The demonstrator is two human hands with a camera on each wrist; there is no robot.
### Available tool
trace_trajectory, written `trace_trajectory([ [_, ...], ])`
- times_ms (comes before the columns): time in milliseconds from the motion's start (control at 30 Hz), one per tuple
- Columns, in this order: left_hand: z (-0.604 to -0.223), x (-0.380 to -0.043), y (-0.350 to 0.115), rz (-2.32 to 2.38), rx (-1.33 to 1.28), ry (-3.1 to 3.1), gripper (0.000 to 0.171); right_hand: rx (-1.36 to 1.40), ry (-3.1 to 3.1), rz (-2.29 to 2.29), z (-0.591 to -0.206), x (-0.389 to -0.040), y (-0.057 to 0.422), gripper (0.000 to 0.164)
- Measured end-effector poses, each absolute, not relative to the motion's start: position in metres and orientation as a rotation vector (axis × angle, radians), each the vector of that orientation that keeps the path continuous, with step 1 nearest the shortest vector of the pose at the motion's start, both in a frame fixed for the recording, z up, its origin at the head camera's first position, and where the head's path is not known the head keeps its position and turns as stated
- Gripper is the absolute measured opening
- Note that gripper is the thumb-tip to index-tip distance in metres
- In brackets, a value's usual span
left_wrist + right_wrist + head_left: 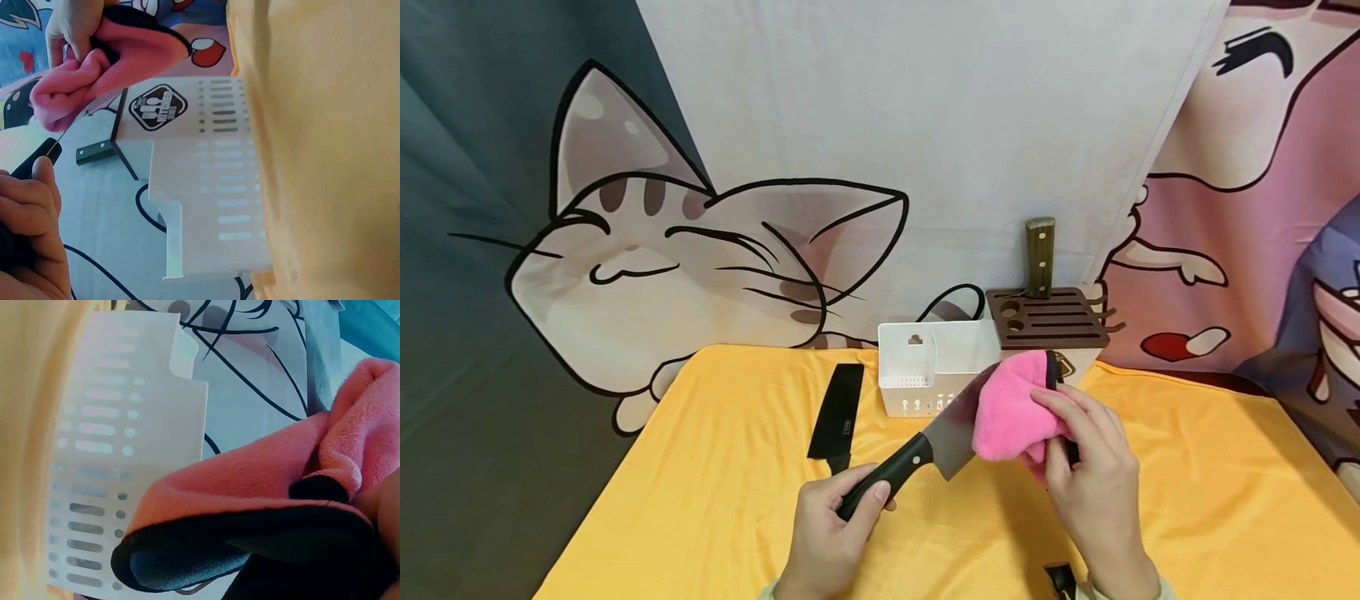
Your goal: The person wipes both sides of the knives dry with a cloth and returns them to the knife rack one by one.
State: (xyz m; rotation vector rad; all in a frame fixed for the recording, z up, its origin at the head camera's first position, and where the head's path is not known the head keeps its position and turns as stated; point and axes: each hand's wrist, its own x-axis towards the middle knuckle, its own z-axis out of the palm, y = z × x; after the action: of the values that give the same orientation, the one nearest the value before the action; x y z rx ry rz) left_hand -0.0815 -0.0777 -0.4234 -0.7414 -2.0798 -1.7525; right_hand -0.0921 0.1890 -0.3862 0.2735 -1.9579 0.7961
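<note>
My left hand (832, 525) grips the black riveted handle of a kitchen knife (953, 433), its broad blade slanting up to the right. A pink fleece cloth (1017, 408) with a dark edge lies folded over the outer part of that blade and hides its tip. My right hand (1093, 475) pinches the cloth between thumb and fingers. In the left wrist view, the curled left fingers wrap the handle (39, 159). From the right wrist, the cloth (250, 475) fills the foreground, with a strip of blade (322, 369) showing beyond it.
A black cleaver-shaped knife (838, 412) lies on the yellow cloth-covered table (715, 500). Behind stands a white perforated holder (906, 358) with a brown slotted top (1048, 321); a green-handled knife (1040, 258) stands in it. A small black object (1062, 579) lies near my right wrist.
</note>
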Motion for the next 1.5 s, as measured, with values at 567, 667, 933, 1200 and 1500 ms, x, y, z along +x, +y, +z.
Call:
trace_trajectory([
  [567,-0.421,-0.085,-0.083,-1.738,-0.699,-2.034,0.014,0.495,-2.101,0.747,-0.379,-0.084,0.188,0.040],
  [667,-0.422,-0.085,-0.084,-1.744,-0.687,-2.034,0.014,0.525,-2.195,0.730,-0.379,-0.081,0.188,0.045],
  [933,-0.422,-0.085,-0.083,-1.753,-0.671,-2.032,0.014,0.652,-2.281,0.673,-0.380,-0.080,0.186,0.045],
  [1200,-0.422,-0.085,-0.082,-1.723,-0.659,-2.043,0.013,0.740,-2.316,0.613,-0.378,-0.078,0.181,0.056],
  [1500,-0.425,-0.085,-0.080,-1.715,-0.683,-2.049,0.012,0.854,-2.329,0.629,-0.378,-0.076,0.177,0.058],
])
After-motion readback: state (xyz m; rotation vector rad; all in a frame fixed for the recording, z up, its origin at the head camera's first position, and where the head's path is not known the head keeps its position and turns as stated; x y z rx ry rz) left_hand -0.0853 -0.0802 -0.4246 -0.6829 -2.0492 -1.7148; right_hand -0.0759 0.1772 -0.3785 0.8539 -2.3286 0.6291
